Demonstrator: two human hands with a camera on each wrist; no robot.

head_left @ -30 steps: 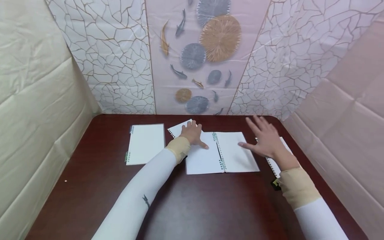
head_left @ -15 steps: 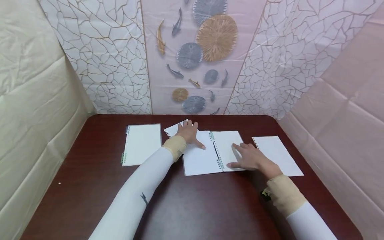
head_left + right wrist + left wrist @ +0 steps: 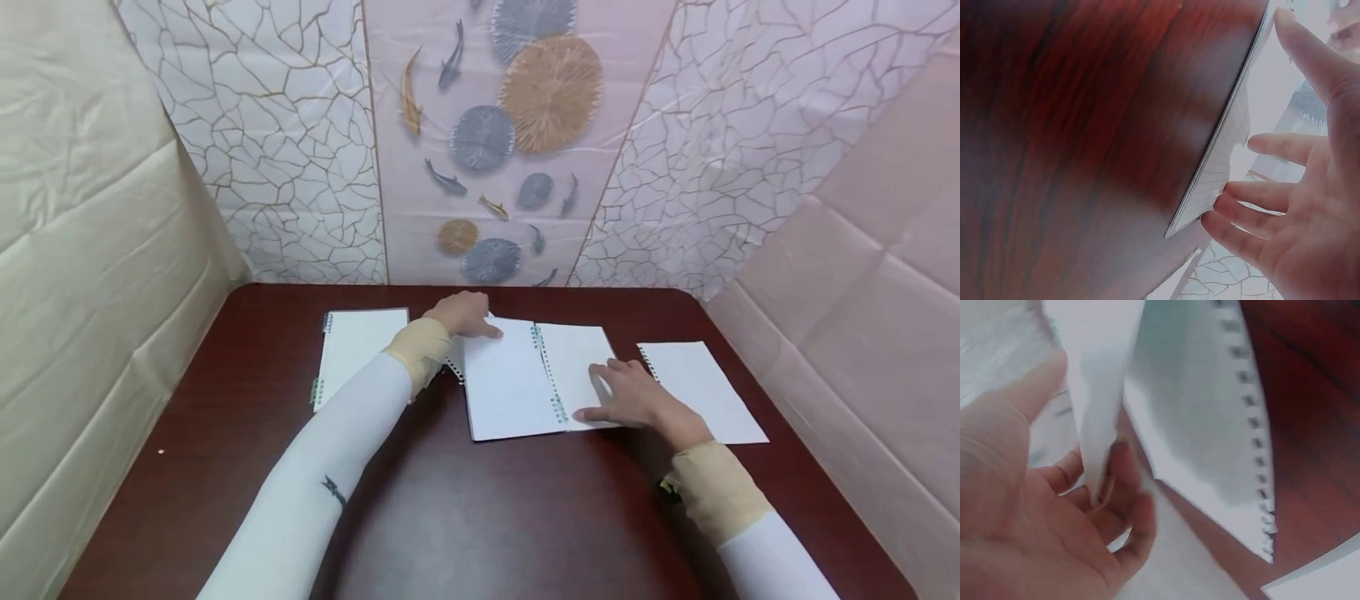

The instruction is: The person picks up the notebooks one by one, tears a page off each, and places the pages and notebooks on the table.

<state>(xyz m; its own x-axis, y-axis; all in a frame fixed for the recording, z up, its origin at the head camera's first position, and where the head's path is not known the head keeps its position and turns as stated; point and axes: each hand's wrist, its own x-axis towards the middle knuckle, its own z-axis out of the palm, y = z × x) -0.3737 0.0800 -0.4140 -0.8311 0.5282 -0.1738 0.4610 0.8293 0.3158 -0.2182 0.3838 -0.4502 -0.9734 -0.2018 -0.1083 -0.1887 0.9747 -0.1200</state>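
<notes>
An open ring-bound notebook (image 3: 513,392) with green rings lies mid-table, its white pages spread. At its far left corner my left hand (image 3: 463,315) grips the left side, thumb on top and fingers curled beneath; the left wrist view shows the hand (image 3: 1054,506) around that edge. A loose punched sheet (image 3: 1204,437) stands out beside the fingers there, mostly hidden by the hand and notebook in the head view. My right hand (image 3: 633,396) rests its fingertips on the right page (image 3: 573,367), fingers spread and fairly straight.
To the left lies another white notebook (image 3: 360,350) with blue and green rings, partly behind my left arm. A loose sheet with punched holes (image 3: 697,387) lies on the right. Beige cloth walls (image 3: 90,250) border the dark red table (image 3: 480,517).
My right hand has come down and left onto the right page. My left hand has moved slightly left, from lying flat to gripping the notebook's left edge, which has lifted.
</notes>
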